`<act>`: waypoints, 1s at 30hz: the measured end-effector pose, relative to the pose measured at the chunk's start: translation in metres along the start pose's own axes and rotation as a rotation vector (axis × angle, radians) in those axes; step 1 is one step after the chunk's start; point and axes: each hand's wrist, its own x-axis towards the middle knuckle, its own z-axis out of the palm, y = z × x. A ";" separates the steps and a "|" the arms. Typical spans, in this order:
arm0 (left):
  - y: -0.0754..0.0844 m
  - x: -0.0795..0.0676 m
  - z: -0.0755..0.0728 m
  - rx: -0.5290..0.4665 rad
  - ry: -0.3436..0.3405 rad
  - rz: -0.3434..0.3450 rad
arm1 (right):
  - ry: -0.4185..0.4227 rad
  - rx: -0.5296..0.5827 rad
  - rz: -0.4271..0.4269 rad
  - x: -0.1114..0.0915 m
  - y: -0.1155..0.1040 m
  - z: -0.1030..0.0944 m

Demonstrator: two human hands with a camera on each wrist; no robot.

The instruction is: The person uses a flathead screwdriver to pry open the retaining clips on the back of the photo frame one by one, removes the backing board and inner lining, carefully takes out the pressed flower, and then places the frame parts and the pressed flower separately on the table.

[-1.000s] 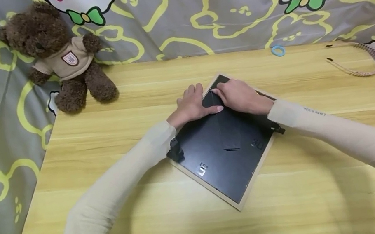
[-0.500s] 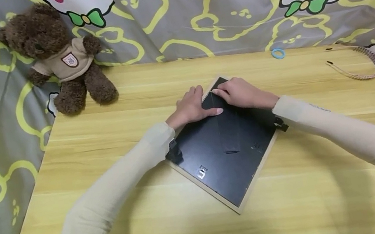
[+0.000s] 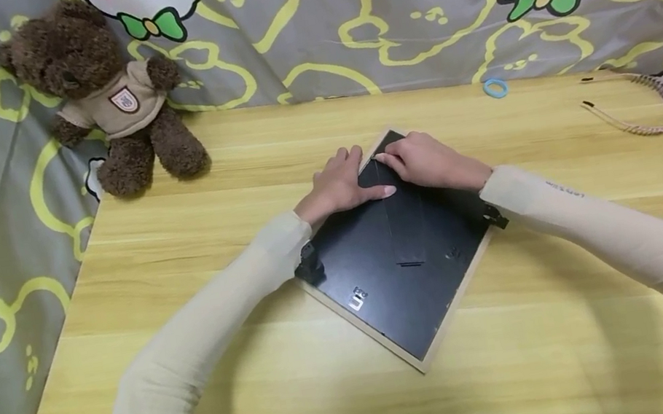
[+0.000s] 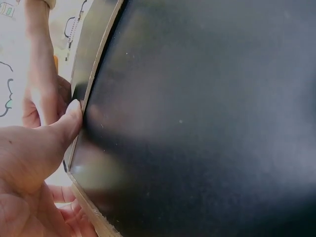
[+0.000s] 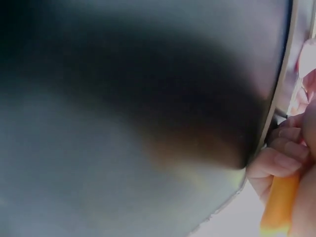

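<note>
A picture frame (image 3: 373,251) with a black back and a pale wooden rim lies face down, turned cornerwise on the table. My left hand (image 3: 341,183) holds its upper left edge, thumb over the back and fingers along the outer side. Near the far corner, my right hand (image 3: 428,164) has its fingers curled round a slim orange handle (image 5: 280,205), seen in the right wrist view; the tool's working end is hidden. The right fingers touch the edge of the frame's stand leg (image 3: 407,230), which lies flat against the back.
A brown teddy bear (image 3: 113,101) in a beige top sits at the table's back left. A blue ring (image 3: 495,88) and a braided headband (image 3: 653,102) lie at the back right. A patterned curtain (image 3: 287,30) hangs behind the wooden table (image 3: 271,395).
The right hand has shifted slightly and its wrist has swung a little to the right. The left hand and the picture frame keep their places.
</note>
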 end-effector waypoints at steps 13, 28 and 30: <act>0.002 0.001 -0.010 -0.022 -0.003 0.009 | 0.064 0.003 0.054 0.005 -0.003 -0.001; 0.002 -0.002 -0.005 -0.052 0.030 0.009 | -0.064 0.220 0.171 -0.031 0.014 -0.029; 0.004 -0.003 -0.003 -0.059 0.049 -0.004 | -0.067 0.216 0.142 -0.043 0.022 -0.042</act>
